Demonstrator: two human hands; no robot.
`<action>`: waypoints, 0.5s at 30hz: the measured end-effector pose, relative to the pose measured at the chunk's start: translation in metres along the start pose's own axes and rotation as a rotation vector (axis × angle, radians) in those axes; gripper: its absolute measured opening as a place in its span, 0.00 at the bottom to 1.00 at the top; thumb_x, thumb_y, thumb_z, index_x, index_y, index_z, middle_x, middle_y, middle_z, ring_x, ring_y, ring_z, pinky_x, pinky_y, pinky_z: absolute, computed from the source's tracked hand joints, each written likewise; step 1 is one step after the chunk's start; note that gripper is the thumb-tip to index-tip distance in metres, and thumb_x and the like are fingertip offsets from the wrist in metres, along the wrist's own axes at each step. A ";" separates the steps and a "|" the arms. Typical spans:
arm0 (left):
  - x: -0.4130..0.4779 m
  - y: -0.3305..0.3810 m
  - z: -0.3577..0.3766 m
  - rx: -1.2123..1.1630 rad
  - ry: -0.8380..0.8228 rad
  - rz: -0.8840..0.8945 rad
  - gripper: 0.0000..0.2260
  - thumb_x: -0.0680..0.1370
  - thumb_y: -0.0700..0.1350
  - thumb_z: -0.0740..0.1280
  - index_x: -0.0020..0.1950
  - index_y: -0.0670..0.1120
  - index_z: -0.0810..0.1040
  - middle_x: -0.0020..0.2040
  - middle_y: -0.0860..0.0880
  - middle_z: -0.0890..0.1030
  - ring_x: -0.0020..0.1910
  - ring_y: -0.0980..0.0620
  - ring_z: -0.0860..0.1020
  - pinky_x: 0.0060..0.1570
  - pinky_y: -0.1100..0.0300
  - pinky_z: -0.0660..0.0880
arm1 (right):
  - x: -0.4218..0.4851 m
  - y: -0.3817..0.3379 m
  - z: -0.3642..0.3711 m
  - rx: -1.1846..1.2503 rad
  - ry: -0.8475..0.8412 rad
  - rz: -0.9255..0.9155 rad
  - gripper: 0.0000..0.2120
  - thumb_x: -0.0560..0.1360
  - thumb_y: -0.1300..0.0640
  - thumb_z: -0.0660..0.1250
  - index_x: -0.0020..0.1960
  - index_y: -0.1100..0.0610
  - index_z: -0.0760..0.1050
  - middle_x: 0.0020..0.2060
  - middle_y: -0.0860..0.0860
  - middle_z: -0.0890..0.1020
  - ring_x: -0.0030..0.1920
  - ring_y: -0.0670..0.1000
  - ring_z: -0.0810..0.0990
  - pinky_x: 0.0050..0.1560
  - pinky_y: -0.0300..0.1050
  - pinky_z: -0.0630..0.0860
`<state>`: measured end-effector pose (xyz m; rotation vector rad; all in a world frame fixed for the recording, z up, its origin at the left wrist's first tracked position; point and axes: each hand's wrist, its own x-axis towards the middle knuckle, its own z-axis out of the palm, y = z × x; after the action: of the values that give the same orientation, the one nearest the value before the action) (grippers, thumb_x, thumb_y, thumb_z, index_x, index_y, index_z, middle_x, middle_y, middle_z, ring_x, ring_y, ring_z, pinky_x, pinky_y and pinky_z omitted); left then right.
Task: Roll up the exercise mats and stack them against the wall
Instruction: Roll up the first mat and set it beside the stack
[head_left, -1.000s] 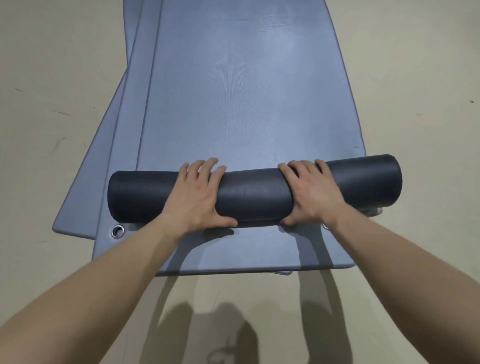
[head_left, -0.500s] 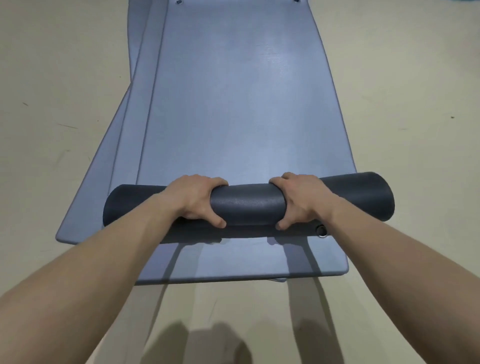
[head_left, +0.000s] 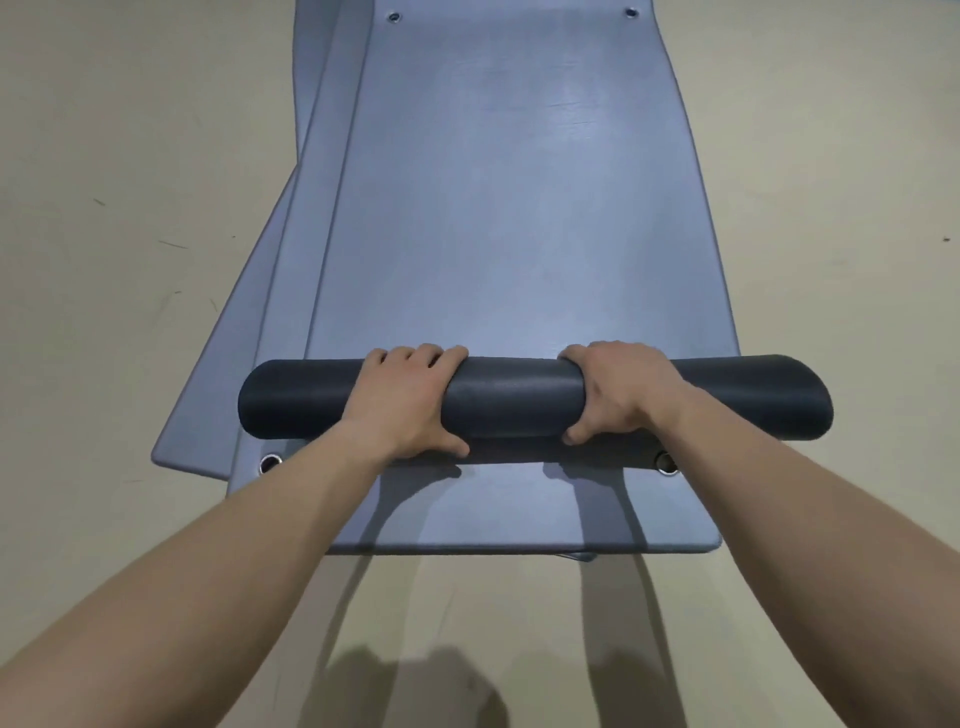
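Head view, looking down at the floor (head_left: 130, 156).

Dark roll (head_left: 511, 402): the rolled part of the top mat, charcoal on the outside. It lies crosswise on the mat stack near its near end, and its right tip overhangs the stack's edge. The unrolled part of the top mat (head_left: 509, 208), blue-grey, runs flat from the roll to the far end. We see two metal eyelets there, one at the left corner (head_left: 395, 17) and one at the right (head_left: 630, 12).

Left hand (head_left: 410, 400): on the roll, left of its middle. The fingers (head_left: 415, 356) curl over the top and far side, and the thumb (head_left: 452, 447) is tucked low on the near side, so the hand grips the roll.

Right hand (head_left: 618, 392): on the roll, right of its middle. It holds the same way, with the thumb (head_left: 576, 434) low on the near side, and it also grips the roll. A bare stretch of roll shows between the two hands.

Second mat (head_left: 519, 509): flat under the roll, with its near strip exposed towards us. It has an eyelet at each near corner, left (head_left: 269, 462) and right (head_left: 666, 462); both sit just beside the roll's near side.

Third mat (head_left: 208, 415): lowest in the stack, skewed, sticking out at the left.

Shadows of the arms fall across the second mat and the floor.
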<state>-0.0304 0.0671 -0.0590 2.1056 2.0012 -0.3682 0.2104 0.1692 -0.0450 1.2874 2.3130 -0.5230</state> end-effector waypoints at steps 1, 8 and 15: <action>0.009 -0.002 -0.006 -0.021 -0.014 -0.020 0.45 0.64 0.73 0.73 0.76 0.58 0.64 0.66 0.53 0.77 0.59 0.46 0.78 0.61 0.47 0.74 | 0.003 0.000 -0.008 0.000 -0.018 0.005 0.37 0.58 0.32 0.77 0.64 0.42 0.72 0.51 0.44 0.80 0.49 0.53 0.80 0.49 0.50 0.77; 0.018 -0.002 -0.029 -0.088 -0.293 0.009 0.38 0.62 0.72 0.76 0.68 0.61 0.71 0.52 0.56 0.80 0.49 0.49 0.77 0.46 0.53 0.74 | -0.022 0.000 -0.006 0.014 -0.061 0.045 0.52 0.59 0.31 0.79 0.77 0.46 0.63 0.68 0.49 0.76 0.65 0.56 0.74 0.68 0.58 0.71; 0.019 -0.002 -0.015 -0.068 -0.043 0.092 0.50 0.65 0.75 0.72 0.81 0.55 0.60 0.70 0.51 0.73 0.64 0.45 0.76 0.64 0.49 0.73 | -0.025 -0.004 0.040 -0.163 0.252 0.048 0.55 0.58 0.26 0.75 0.76 0.44 0.55 0.68 0.51 0.73 0.65 0.58 0.74 0.68 0.61 0.65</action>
<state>-0.0314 0.0898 -0.0506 2.1211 1.8585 -0.3214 0.2262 0.1295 -0.0642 1.3925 2.4599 -0.1580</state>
